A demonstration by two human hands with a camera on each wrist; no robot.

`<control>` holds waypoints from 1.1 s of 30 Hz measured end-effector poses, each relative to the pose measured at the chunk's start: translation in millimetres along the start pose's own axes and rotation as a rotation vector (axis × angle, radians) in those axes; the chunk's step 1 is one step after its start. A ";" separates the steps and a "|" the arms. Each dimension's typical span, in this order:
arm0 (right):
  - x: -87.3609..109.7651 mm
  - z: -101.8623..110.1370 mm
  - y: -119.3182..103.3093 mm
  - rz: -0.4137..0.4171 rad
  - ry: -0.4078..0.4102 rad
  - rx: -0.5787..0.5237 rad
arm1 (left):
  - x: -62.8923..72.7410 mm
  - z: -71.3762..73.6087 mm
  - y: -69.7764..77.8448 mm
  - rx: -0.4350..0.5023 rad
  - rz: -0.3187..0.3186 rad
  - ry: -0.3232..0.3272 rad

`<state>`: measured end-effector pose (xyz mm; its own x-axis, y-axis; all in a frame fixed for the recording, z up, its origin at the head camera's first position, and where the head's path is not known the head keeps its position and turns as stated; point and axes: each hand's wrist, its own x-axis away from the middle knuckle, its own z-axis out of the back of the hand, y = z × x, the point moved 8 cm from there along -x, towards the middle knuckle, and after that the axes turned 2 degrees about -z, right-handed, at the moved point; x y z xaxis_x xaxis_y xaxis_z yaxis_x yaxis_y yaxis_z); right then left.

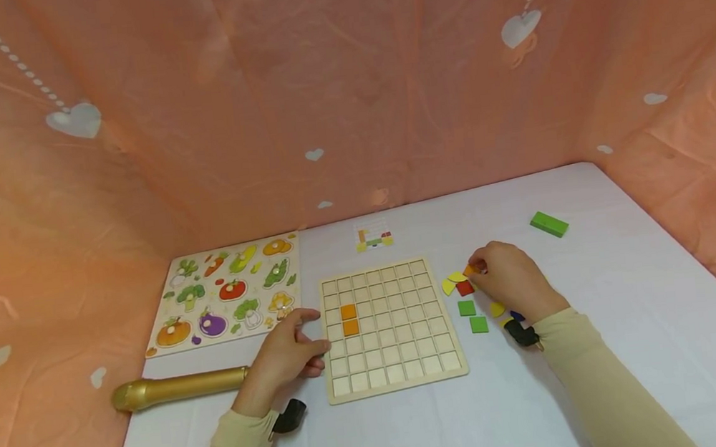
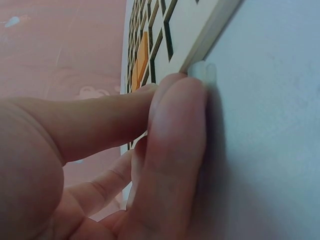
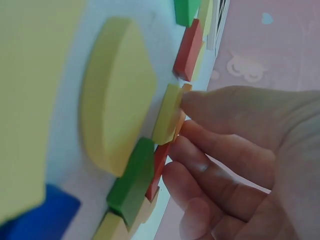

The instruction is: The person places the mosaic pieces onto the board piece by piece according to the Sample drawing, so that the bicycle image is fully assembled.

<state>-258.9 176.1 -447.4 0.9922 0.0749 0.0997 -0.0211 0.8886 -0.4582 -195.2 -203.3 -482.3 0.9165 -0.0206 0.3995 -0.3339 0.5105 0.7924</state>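
Note:
A wooden grid board lies on the white table, with two orange square tiles set one above the other in its cells. Along the board's left edge, my left hand touches the rim with its fingertips; the left wrist view shows the fingers against the board's side. My right hand pinches an orange tile just right of the board. Around it lie yellow pieces, a red tile, green squares and a blue piece partly hidden by the wrist.
A small pattern card lies behind the board. To the left are a vegetable puzzle board and a gold microphone. A green block lies at the back right. Orange curtains enclose the table.

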 end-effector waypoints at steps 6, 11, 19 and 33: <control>1.2 0.8 2.2 0.003 0.004 -0.004 | -0.5 -1.5 -0.5 0.018 -0.002 -0.006; 2.4 0.3 4.5 0.004 -0.013 -0.006 | 1.4 -1.8 0.5 0.026 -0.011 -0.012; 1.6 1.8 7.3 -0.005 -0.035 -0.019 | 0.6 -1.0 0.0 0.024 -0.010 -0.011; 0.6 2.0 9.6 -0.016 -0.035 -0.039 | 0.8 -0.2 -0.2 0.036 0.004 -0.009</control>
<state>-258.8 185.5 -449.9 0.9874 0.0774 0.1378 0.0001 0.8713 -0.4907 -194.4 -203.2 -482.3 0.9134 -0.0265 0.4063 -0.3451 0.4789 0.8072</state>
